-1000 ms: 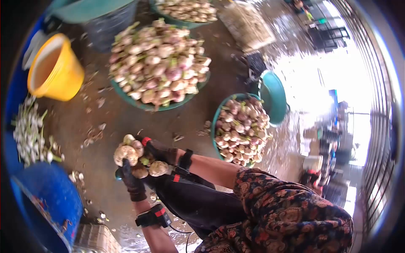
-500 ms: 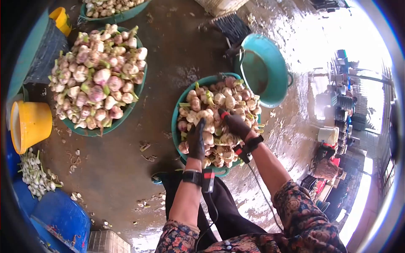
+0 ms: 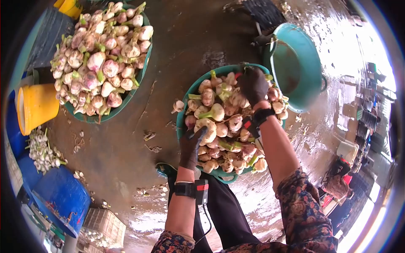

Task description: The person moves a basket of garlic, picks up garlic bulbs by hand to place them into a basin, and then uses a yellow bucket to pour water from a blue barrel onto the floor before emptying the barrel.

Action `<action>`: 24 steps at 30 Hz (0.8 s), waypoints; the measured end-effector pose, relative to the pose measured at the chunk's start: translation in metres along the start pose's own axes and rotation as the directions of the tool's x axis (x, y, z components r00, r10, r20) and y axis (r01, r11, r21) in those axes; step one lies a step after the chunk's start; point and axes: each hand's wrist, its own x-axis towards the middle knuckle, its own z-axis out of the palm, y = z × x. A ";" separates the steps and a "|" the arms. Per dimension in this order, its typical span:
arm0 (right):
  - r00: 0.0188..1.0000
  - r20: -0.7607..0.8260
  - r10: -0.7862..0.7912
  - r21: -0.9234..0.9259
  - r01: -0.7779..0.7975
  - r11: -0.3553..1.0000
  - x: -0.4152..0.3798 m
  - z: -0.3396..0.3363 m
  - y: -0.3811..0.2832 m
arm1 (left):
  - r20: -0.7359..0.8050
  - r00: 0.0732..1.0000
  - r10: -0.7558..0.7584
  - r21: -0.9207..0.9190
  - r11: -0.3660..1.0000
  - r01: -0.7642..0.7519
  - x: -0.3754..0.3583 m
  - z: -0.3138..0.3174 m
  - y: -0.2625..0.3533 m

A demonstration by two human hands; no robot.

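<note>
One big garlic bulb [image 3: 207,130] is gripped in my left hand [image 3: 190,147], near the left edge of the green tub [image 3: 181,126]. My right hand [image 3: 254,85] is by its far edge; I can't tell if it's closed.

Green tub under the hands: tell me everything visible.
The green tub looks like plastic, round, with a loop handle at its near edge. It stands upright on the wet brown floor, heaped with garlic, some stems green. The left hand overlaps its left rim, fingers on a bulb; the right hand is over its far side. Whether either touches the rim is unclear. Its base is hidden.
</note>
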 end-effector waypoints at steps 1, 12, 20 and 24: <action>0.999 0.042 0.029 -0.001 -0.029 1.000 0.011 0.007 0.000 | -0.017 1.000 -0.007 -0.005 1.000 0.007 0.006 -0.008 -0.006; 0.856 0.514 -0.047 0.319 -0.140 0.938 0.068 0.045 0.029 | -0.320 0.900 0.296 0.785 0.614 0.077 0.060 -0.042 -0.025; 0.920 0.321 -0.224 0.046 0.221 0.974 0.005 0.050 0.010 | -0.335 0.797 0.503 0.752 0.652 -0.095 0.088 -0.078 -0.002; 0.919 0.247 -0.307 0.050 0.304 0.951 0.012 0.062 0.019 | -0.175 0.747 0.642 0.931 0.355 -0.088 0.137 -0.132 -0.022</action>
